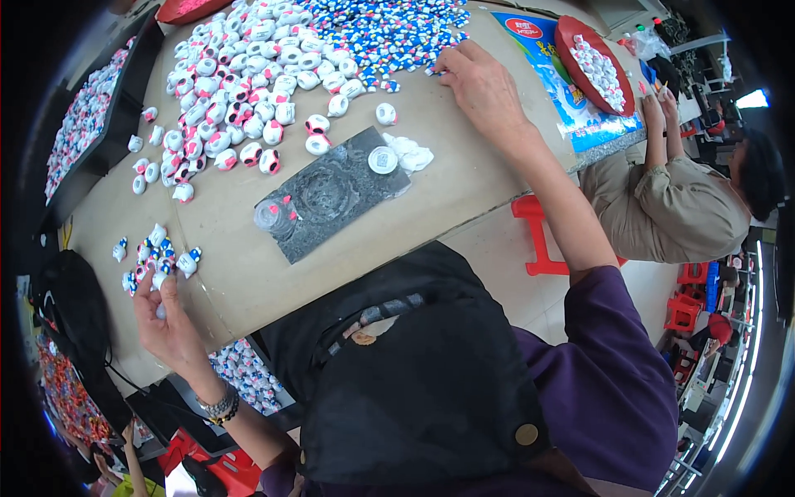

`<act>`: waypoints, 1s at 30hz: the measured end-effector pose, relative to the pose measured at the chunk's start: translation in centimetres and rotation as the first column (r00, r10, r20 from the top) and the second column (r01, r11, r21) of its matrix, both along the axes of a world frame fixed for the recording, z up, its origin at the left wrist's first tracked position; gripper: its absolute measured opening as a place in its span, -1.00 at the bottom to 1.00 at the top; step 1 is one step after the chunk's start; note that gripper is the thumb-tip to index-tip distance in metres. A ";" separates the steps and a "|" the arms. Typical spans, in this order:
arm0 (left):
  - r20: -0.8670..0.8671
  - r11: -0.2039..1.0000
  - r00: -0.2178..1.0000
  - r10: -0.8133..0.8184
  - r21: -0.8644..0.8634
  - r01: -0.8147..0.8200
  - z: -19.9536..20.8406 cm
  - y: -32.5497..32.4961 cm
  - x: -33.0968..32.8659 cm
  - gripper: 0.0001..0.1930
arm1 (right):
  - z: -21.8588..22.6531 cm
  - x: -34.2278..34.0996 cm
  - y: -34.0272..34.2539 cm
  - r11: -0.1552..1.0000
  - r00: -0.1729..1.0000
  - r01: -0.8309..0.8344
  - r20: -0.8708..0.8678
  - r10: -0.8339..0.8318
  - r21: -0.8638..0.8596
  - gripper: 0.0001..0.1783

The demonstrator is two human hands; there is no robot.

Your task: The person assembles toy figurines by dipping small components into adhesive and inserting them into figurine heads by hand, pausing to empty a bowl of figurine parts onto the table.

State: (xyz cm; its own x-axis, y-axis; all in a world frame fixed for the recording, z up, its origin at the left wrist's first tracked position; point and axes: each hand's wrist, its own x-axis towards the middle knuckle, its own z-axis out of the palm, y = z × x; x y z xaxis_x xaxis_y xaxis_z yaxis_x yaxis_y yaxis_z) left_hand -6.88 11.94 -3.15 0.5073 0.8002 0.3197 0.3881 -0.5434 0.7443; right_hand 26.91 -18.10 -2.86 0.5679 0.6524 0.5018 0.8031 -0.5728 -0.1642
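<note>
My right hand [484, 91] reaches to the near right edge of a heap of small blue-and-white figurine bodies [389, 33]. Its thumb and forefinger pinch together at a small blue figurine body [431, 72]. At the table's left, my left hand [172, 331] is closed, palm up, with a small white piece [161, 311] in its curled fingers. Its fingertips touch a little group of joined figurines [157, 253], white heads on blue bodies. A large heap of white and pink hollow figurine heads [240, 91] spreads between the hands.
A dark stone slab [335, 195] bears a small clear dish [273, 215] and a white round lid [383, 160], beside crumpled tissue [411, 154]. Black bins of parts [87, 124] stand left. A red bowl [571, 50] lies right, near another seated person [679, 199].
</note>
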 end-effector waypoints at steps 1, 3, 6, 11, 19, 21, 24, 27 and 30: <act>-0.006 1.000 1.000 0.005 0.001 -0.005 0.1 0.0 0.0 -0.70 | 0.2 -0.1 0.0 0.998 0.999 0.043 -0.005 -0.043 -0.035 -0.85; -0.193 0.985 0.979 0.070 0.168 -0.037 0.3 0.1 0.1 -0.67 | 0.3 -0.5 -0.1 0.994 0.997 0.078 -0.014 -0.079 -0.072 -0.86; -0.135 0.989 0.990 0.034 0.148 -0.014 0.4 0.1 -0.7 -0.63 | -0.1 -0.8 0.0 0.990 0.990 0.119 -0.064 -0.124 -0.082 -0.88; 0.273 0.980 0.962 -0.001 -0.192 0.056 0.1 -0.2 -1.5 -0.57 | -0.2 -0.7 -1.7 0.988 0.993 0.082 0.090 -0.070 -0.130 -0.94; 0.697 -0.025 0.669 0.257 -0.688 0.726 4.1 -6.9 0.4 -0.65 | 3.9 -5.3 0.7 0.926 0.586 0.043 -0.760 0.282 0.376 -0.81; 0.733 -0.118 0.640 0.230 -0.632 0.766 3.7 -7.8 1.3 -0.67 | 4.8 -6.9 1.3 0.913 0.538 0.018 -0.773 0.335 0.408 -0.83; 0.772 -0.223 0.600 0.211 -0.560 0.798 2.8 -8.7 2.2 -0.68 | 5.1 -8.4 1.6 0.894 0.453 -0.026 -0.792 0.410 0.447 -0.85; 0.796 -0.386 0.579 0.177 -0.485 0.784 2.3 -9.8 3.2 -0.51 | 4.6 -9.1 1.8 0.874 0.382 -0.026 -0.804 0.456 0.484 -0.84; 0.778 -0.445 0.584 0.230 -0.450 0.774 1.9 -10.8 3.8 -0.50 | 4.8 -9.7 2.1 0.869 0.414 -0.027 -0.786 0.460 0.494 -0.84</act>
State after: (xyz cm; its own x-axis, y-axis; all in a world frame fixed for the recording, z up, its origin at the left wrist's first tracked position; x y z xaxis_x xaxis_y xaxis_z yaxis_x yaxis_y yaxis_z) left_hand -3.08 1.17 -1.25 0.9938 0.0369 -0.1051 -0.0129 0.9753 0.2206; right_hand 17.21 -15.99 1.90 0.6737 0.7364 0.0627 0.1984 -0.0985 -0.9752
